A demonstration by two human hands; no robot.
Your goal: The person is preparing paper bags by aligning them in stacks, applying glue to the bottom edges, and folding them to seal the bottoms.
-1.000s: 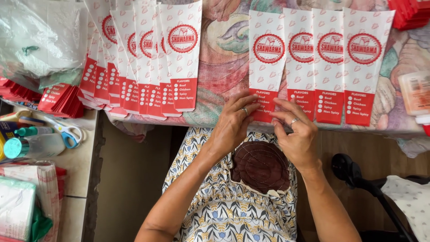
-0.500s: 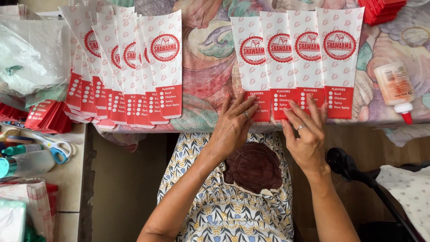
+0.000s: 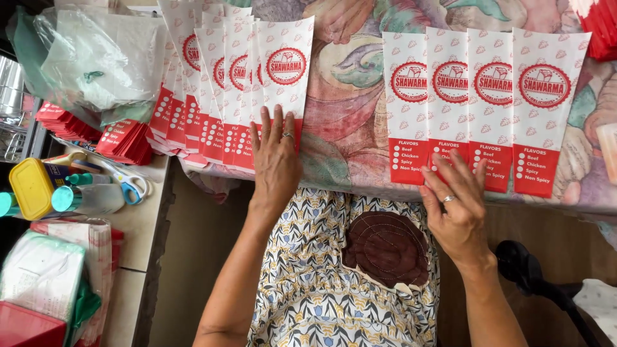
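Resting both hands open and flat: left hand (image 3: pixel 276 160) on overlapping stack of paper sleeves (image 3: pixel 244 83), right hand (image 3: pixel 457 205) touching four sleeves in a row (image 3: pixel 482 103) on tabletop (image 3: pixel 347 128)

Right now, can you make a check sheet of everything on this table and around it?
Surface: table under a flowery painted cloth.
Job's things: overlapping stack of paper sleeves at the left; row of four sleeves at the right.
Clutter: folded red papers, scissors, yellow-lidded box, clear plastic bag.
Hands: left hand flat on the stack; right hand touching the row's lower edge.
Cables: nothing seen.
Surroundings: side counter, dark chair part.
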